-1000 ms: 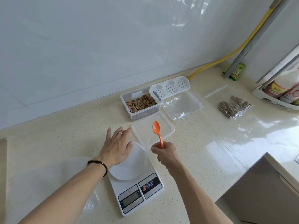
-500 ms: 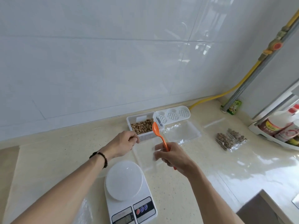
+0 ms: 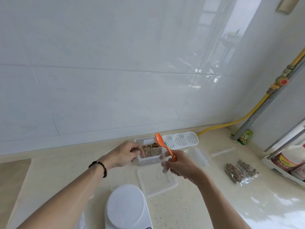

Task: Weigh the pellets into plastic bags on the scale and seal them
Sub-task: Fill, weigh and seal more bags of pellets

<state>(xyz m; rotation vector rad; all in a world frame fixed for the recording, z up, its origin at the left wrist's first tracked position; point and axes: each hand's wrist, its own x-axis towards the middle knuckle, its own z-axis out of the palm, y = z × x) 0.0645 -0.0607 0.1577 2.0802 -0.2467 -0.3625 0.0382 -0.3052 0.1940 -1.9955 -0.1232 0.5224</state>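
- Writing: green packet (image 3: 245,137) at the pipe base and red-labelled bottle (image 3: 288,158) at right both carry print, too small to read. Scale display out of view.
- Pellets (image 3: 151,147): brown, oval, heaped in a clear rectangular tub (image 3: 149,160) near the wall. Two filled clear bags (image 3: 240,172) of the same pellets lie on the counter at right, well apart from the tub.
- White scale (image 3: 126,207) with round platter, bottom centre, nothing on it. Clear lid (image 3: 156,182) flat between scale and tub.
- Left hand (image 3: 126,153): fingers curled, pinching the near-left edge of a clear plastic bag (image 3: 162,160), hard to see, held in front of the tub.
- Right hand (image 3: 179,164): fingers curled round orange spoon (image 3: 162,145) handle, bowl pointing up and left over the tub; same hand seems to pinch the bag's other edge, cannot tell for sure.
- White perforated tray (image 3: 180,141) just behind the tub.
- Versus 0.5 s ago: view tilted up, more wall, scale buttons gone from view. Both hands now closer to the tub; spoon bowl higher.
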